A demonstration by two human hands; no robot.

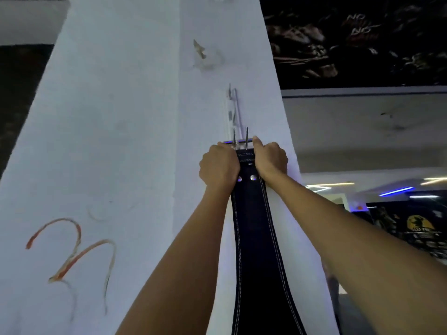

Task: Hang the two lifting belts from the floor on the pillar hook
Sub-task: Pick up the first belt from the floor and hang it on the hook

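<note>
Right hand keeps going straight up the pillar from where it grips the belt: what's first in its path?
Probably the metal hook, just above and slightly left of the right hand, which grips the black belt at its buckle end. Depth against the white pillar is unclear.

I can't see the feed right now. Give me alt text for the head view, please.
Both hands, left hand and right hand, grip the buckle end of a black lifting belt against a white pillar, just below a metal hook. The belt hangs down between the forearms.
</note>
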